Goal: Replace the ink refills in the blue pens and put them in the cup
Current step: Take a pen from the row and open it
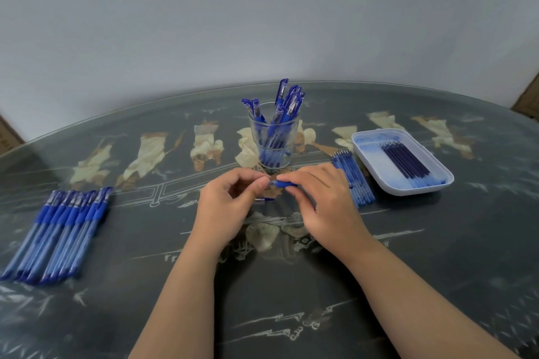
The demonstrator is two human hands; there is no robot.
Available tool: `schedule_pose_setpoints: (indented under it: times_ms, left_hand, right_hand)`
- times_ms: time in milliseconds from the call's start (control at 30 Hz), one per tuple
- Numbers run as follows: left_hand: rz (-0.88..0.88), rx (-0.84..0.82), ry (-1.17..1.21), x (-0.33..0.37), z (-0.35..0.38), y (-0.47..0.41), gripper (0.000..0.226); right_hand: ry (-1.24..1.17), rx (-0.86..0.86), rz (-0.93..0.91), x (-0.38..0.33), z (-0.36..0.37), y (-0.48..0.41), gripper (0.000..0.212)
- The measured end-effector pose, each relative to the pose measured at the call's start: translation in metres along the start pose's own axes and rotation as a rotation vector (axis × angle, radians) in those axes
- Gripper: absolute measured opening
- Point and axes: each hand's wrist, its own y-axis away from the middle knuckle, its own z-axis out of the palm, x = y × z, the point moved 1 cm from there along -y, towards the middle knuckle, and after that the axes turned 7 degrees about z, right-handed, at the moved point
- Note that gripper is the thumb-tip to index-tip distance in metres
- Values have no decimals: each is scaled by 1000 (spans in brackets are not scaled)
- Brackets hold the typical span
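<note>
Blue pen (pixel 284 183) is held level between your hands, at centre, just near of the cup (pixel 274 137). Your right hand (pixel 323 201) clamps its fingers round the barrel; your left hand (pixel 230 207) pinches the left end with curled fingertips.

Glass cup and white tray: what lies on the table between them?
In the head view, a row of pale blue refills lies between cup and tray, close beside the tray.

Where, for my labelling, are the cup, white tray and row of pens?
cup (pixel 258 143), head view, glass wall.
white tray (pixel 417 188), head view, near rim.
row of pens (pixel 68 214), head view, blue grips.
</note>
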Motion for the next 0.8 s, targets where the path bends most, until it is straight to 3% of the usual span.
schedule_pose_setpoints:
  times_ms: [233,433,800]
  left_hand:
    - [-62,-31,125,5,1,1,35]
    - [-55,8,19,2,-1,0,6]
    - [-9,82,80,8,-5,1,15]
  right_hand:
    - [5,-4,9,2,1,0,21]
    - [2,-17,15,1,1,0,21]
    - [-18,8,19,3,2,-1,22]
